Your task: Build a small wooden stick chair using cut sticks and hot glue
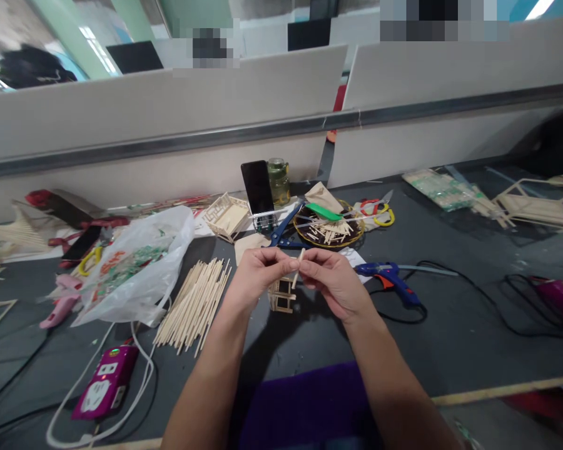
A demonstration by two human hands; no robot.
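My left hand [268, 275] and my right hand [331, 278] meet above the middle of the table, fingertips pinched together. Between them is a short, pale wooden stick [302, 256], tilted, and both hands grip it. Just below the fingers stands a small frame built of wooden sticks [282, 302], its upper part covered by my left hand. To the left of my left forearm lies a bundle of loose wooden sticks [194, 306]. A blue hot glue gun [394, 281] rests on its side to the right of my right hand.
Behind my hands are a blue-handled cutter [281, 231], a round basket [304, 240] of stick pieces, scissors [382, 212], a phone [258, 187] and a jar [278, 181]. On the left lie a plastic bag [169, 231] and a purple power strip [106, 381] with cables. A partition [169, 106] bounds the back.
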